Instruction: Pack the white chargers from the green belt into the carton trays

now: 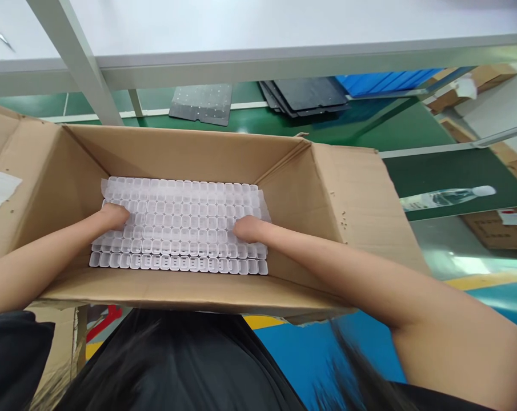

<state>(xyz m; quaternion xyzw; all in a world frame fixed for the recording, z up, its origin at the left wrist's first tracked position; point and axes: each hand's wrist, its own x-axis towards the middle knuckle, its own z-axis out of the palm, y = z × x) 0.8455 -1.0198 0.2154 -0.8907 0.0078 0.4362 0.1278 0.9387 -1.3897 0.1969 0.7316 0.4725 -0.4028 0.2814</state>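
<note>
Many small white plastic cups stand in tight rows (179,262) at the bottom of a deep cardboard box (189,149). A thin translucent sheet (264,206) lies over most of the rows, leaving the nearest row bare. At the left end of the rows, my left hand (116,216) rests on the sheet and cups with its fingers curled downward. My right hand (247,228) is likewise curled at the right end. Both hands look closed, but the fingertips are hidden, so what they grip cannot be made out.
The box's side flaps (365,200) are folded outward. Beyond it is a white table (284,28) on a metal frame. On the green shelf below lie dark flat sheets (307,94), a blue crate (387,83) and a plastic bottle (449,198). Cardboard boxes (498,228) stand at right.
</note>
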